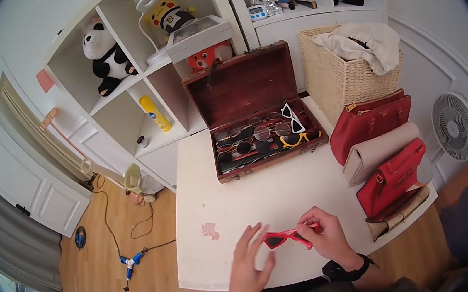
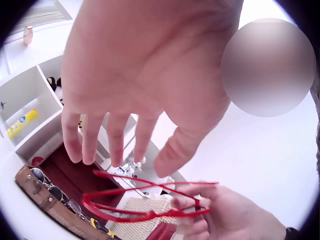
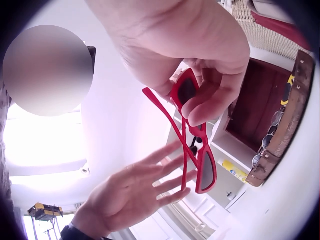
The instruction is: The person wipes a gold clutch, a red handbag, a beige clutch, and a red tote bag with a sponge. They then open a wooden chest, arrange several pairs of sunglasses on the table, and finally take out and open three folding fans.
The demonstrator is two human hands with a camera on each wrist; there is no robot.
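Observation:
My right hand pinches a pair of red sunglasses by one end, thumb and fingers at one lens. Dark lenses fill the angular red frame, and its two temple arms cross behind it in both wrist views. To the left, my left hand is spread with its fingers loosely extended, fingertips close to the free end of the sunglasses. Both hands are over the near part of the white table. Beyond them stands a dark red trunk-style case, lid up, with several pairs of glasses inside, including white and yellow ones.
At the table's right side stand red handbags, a beige clutch and a gold-toned pouch. A wicker basket holding cloth is behind them. White shelves rise at the back; cables lie on the floor.

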